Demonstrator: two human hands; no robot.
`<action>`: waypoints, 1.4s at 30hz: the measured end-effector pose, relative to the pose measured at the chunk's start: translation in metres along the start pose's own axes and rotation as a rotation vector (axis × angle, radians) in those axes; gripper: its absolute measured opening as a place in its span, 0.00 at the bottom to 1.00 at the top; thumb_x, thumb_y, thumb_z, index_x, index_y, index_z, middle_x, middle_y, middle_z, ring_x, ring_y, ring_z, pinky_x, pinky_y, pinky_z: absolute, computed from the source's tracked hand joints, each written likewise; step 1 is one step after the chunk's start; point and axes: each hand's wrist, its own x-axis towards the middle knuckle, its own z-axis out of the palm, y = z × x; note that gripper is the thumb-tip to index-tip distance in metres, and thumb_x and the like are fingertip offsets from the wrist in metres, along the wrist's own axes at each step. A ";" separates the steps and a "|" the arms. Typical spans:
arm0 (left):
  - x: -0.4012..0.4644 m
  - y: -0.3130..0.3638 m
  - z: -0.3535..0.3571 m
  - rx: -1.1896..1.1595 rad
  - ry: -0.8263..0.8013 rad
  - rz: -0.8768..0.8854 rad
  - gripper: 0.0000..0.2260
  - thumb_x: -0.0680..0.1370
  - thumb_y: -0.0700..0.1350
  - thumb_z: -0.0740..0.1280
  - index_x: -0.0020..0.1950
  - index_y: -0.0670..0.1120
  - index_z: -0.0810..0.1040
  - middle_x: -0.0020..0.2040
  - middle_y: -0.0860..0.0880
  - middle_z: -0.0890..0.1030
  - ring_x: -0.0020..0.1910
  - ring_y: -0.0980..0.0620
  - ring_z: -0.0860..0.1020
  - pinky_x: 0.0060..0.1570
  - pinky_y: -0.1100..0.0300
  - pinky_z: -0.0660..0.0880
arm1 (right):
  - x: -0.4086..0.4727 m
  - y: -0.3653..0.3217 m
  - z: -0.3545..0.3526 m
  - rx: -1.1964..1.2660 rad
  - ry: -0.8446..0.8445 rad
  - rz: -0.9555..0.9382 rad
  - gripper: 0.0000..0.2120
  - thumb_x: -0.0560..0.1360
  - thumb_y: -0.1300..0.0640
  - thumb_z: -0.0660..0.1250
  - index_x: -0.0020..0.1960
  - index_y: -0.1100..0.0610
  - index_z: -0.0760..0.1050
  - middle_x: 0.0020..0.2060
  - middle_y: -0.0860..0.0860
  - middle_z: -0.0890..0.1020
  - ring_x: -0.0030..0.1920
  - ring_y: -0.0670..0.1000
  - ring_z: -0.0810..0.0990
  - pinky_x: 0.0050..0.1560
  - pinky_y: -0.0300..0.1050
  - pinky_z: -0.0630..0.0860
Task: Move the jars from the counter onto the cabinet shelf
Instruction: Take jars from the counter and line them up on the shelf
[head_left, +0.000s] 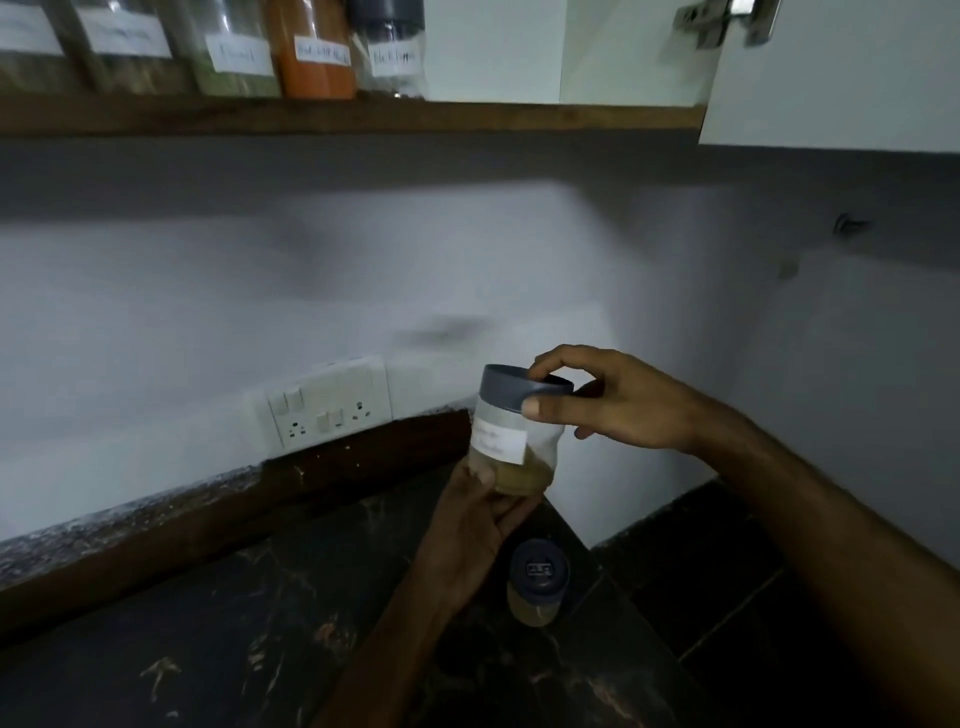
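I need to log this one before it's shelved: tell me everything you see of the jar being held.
The held jar is clear, plastic-looking, with a grey-blue lid and a white paper label, writing unreadable. Yellowish-brown powder fills its lower part. It tilts slightly, above the counter. The left hand cups its base; the right hand pinches the lid.

Home kitchen. Dark marble-look table (234, 623) at the bottom of the frame, with a matching upstand against a painted wall. Wooden cabinet shelf (311, 117) across the top holds a row of labelled spice jars (317, 52), hand-written paper tags, one filled with orange powder. White cabinet door (831, 78) with a metal hinge at upper right. Double wall socket (330, 402) just above the table, mid-left. Dark floor tiles (727, 571) lower right.
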 end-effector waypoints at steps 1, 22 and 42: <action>0.001 0.003 0.006 0.082 0.034 0.050 0.42 0.58 0.54 0.84 0.69 0.49 0.72 0.66 0.43 0.80 0.63 0.42 0.80 0.57 0.50 0.80 | 0.002 -0.004 0.001 -0.010 0.041 -0.013 0.13 0.74 0.44 0.73 0.57 0.45 0.77 0.56 0.41 0.80 0.46 0.46 0.82 0.42 0.40 0.82; -0.002 0.139 0.133 1.386 0.258 0.764 0.44 0.63 0.69 0.74 0.75 0.62 0.58 0.70 0.62 0.71 0.62 0.63 0.74 0.58 0.62 0.77 | 0.003 -0.098 -0.077 0.010 0.446 -0.315 0.17 0.71 0.46 0.74 0.57 0.46 0.76 0.56 0.45 0.79 0.53 0.42 0.80 0.45 0.39 0.82; 0.103 0.333 0.258 1.940 0.531 0.898 0.14 0.77 0.53 0.63 0.62 0.56 0.79 0.64 0.54 0.81 0.60 0.49 0.78 0.52 0.56 0.71 | 0.167 -0.157 -0.202 -0.211 0.506 -0.369 0.13 0.68 0.53 0.75 0.51 0.53 0.78 0.47 0.47 0.78 0.43 0.46 0.79 0.39 0.40 0.77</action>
